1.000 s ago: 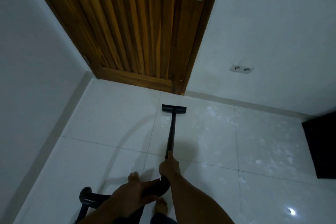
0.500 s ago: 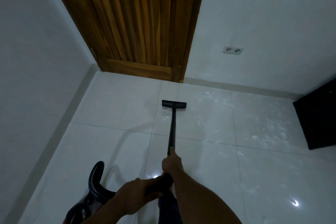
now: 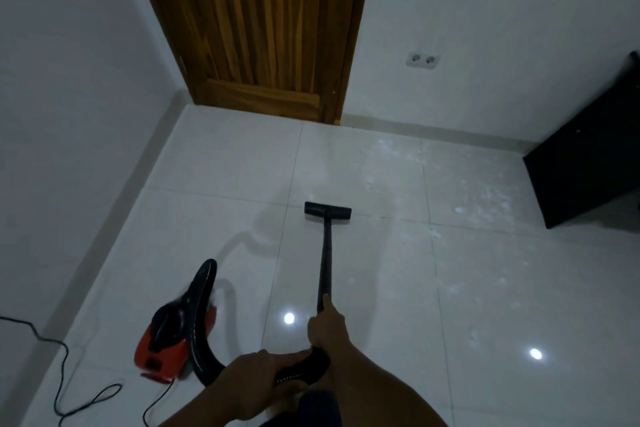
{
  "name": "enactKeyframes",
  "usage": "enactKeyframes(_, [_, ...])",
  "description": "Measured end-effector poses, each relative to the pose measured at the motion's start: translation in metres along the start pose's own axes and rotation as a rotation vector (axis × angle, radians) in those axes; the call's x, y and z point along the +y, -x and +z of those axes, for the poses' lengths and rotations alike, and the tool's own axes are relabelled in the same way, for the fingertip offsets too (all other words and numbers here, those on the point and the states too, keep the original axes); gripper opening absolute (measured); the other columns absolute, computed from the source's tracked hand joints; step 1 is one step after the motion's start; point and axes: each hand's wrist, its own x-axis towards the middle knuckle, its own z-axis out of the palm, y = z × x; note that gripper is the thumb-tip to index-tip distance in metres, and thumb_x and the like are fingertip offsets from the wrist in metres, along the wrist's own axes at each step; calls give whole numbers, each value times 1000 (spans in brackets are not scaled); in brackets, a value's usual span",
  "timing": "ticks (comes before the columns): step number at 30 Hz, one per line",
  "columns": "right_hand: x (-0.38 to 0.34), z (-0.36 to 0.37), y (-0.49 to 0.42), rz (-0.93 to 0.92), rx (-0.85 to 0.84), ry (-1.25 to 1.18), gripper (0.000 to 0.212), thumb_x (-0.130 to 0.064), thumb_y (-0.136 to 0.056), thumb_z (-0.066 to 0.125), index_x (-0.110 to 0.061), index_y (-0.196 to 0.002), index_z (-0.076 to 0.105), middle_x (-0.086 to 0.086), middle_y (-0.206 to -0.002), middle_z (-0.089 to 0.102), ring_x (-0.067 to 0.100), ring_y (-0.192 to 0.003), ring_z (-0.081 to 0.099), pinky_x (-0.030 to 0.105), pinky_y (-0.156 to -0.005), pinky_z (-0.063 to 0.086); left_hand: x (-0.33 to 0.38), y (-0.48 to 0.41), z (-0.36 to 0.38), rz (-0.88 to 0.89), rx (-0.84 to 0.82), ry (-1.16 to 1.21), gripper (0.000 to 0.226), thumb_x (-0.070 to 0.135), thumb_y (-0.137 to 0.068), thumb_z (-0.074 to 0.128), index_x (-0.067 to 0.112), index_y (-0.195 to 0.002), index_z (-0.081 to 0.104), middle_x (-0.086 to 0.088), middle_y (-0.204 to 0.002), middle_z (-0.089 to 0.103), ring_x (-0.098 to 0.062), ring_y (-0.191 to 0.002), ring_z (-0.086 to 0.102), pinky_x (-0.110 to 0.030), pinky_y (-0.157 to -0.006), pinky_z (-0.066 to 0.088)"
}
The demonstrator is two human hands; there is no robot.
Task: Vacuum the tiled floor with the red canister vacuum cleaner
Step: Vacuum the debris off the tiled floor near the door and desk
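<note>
- Red, with a black top, the canister vacuum (image 3: 166, 340) sits on the tiled floor (image 3: 214, 163) at my lower left. A second ago only its handle showed at the edge of my view. It looks smeared, so I judge it is rolling along behind me.
- Its black hose (image 3: 201, 360) loops from the body up into the curved handle in my hands.
- The wand (image 3: 325, 260) runs straight ahead to the floor head (image 3: 327, 211). The head has come back from just short of the door and now lies flat across a grout line a tile row nearer to me.
- My right hand (image 3: 327, 326) wraps the lower wand, one finger laid along the tube. My left hand (image 3: 252, 381) curls round the handle bend behind it. Both grips are unchanged.
- That makes this a backward stroke, and the strip in front of the door looks done.
- White dust (image 3: 485, 198) remains scattered over the tiles to the right, up to the dark cabinet (image 3: 588, 163). Most of the work is probably there, so the next passes need to shift right.
- The power cord (image 3: 59, 374) trails in loops by the left wall, close to my feet as I back up.
- The wooden door (image 3: 263, 28) and the wall socket (image 3: 423, 60) are further off now.
</note>
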Motion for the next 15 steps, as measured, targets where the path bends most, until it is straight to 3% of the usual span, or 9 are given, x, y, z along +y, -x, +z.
enactKeyframes(4, [45,8,30,18,-15,20,70,-11,-96,46,-17,-157,11,14,-141,49,24,-116,57,20,-83,46,14,23,41,-2,-14,-7,58,90,-77,30,82,-132,12,22,-131,62,4,-111,61,-20,-100,47])
enactKeyframes(8, [94,13,63,12,-31,46,70,-11,-97,43,-17,-157,10,14,-138,51,23,-114,58,20,-80,44,24,38,97,-16,-62,-66,52,98,-70,16,90,-118,-2,4,-141,54,-10,-113,63,-30,-100,49])
enactKeyframes(10, [125,15,87,3,-37,44,70,-11,-97,43,-18,-157,9,14,-140,50,23,-116,57,21,-85,45,31,49,133,-44,-73,-91,69,99,-70,18,79,-135,1,-4,-155,40,-16,-117,62,-32,-102,49])
enactKeyframes(13, [163,17,120,7,-37,28,71,-10,-97,44,-20,-157,9,14,-145,45,23,-119,55,23,-89,46,34,62,180,-130,-73,-160,111,102,-66,19,40,-158,9,-17,-155,39,-16,-120,61,-26,-99,47])
enactKeyframes(15, [191,15,149,12,-35,8,71,-9,-96,44,-20,-157,10,13,-147,43,23,-120,54,24,-93,47,39,73,212,-117,-87,-204,110,101,-68,19,40,-158,0,-24,-158,28,-19,-122,60,-30,-101,48])
